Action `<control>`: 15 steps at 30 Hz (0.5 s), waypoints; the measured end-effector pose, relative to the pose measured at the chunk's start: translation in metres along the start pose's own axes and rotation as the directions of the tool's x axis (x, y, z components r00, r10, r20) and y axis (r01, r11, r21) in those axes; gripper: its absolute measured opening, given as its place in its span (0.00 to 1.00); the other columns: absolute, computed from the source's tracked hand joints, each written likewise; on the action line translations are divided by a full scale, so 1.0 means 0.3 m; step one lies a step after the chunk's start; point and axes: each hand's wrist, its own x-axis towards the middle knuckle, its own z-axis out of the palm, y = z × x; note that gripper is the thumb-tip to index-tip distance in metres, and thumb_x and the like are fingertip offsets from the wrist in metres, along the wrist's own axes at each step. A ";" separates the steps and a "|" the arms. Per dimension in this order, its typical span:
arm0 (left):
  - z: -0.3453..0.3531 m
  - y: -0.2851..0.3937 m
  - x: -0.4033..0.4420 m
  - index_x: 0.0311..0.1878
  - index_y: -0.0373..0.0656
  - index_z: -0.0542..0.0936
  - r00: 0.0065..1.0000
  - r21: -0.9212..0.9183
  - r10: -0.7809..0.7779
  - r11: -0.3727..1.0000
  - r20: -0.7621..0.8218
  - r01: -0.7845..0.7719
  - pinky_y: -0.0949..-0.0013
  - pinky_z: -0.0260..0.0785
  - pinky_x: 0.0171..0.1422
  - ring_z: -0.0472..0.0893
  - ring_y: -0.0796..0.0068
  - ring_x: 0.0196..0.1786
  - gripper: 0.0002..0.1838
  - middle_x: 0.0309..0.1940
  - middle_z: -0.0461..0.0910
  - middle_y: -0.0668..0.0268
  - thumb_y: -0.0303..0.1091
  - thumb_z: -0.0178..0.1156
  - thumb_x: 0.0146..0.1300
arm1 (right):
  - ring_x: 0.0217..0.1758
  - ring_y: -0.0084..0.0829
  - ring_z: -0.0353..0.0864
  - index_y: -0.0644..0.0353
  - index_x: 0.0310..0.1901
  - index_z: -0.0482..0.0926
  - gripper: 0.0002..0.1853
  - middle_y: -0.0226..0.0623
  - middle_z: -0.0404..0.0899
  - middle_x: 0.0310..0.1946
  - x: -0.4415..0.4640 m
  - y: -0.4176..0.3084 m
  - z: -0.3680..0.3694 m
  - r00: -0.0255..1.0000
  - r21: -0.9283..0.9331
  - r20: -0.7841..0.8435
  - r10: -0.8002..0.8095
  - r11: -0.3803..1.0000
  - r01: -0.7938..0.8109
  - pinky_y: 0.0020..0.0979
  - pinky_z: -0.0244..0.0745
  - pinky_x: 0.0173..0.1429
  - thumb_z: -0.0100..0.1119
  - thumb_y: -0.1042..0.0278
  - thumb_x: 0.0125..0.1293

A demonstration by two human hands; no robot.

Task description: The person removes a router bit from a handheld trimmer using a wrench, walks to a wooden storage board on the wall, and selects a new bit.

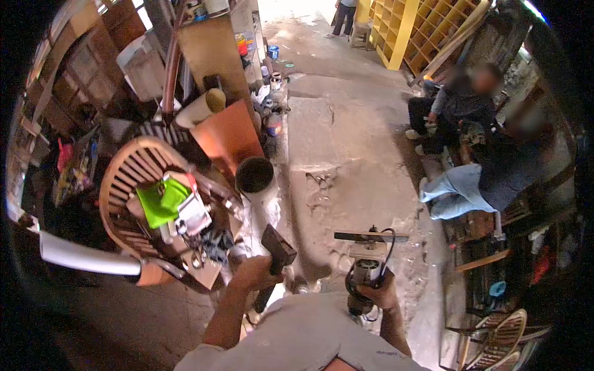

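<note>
My right hand [382, 292] is closed around the body of a corded power tool [367, 266]. The tool has a pale housing and a black cable looped over it; a flat dark strip [371, 236] lies across its far end. My left hand [252, 272] is wrapped around a dark block-like piece [278, 248], whose squared end juts out past the fingers. Its exact kind is unclear. Both hands are in front of my body, apart from each other. Beyond the left hand stands a pale tube [257, 179] with a dark open mouth.
A wooden chair [143, 148] at left bears a bright green cloth [164, 204] and clutter. An orange-brown board [226, 136] leans behind it. Two people [489, 179] sit along the right side. Yellow shelving [391, 37] and another standing person [344, 17] are far back. A rough floor [346, 136] runs between.
</note>
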 end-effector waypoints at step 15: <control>-0.768 0.079 1.456 0.49 0.31 0.85 0.825 -0.214 -0.560 0.798 0.078 0.563 0.48 0.79 0.63 0.87 0.41 0.56 0.34 0.46 0.87 0.38 0.59 0.72 0.59 | 0.53 0.35 0.91 0.64 0.60 0.82 0.42 0.43 0.91 0.51 2.368 -0.335 -0.340 0.969 -0.236 0.246 0.017 0.971 0.043 0.41 0.85 0.63 0.89 0.52 0.44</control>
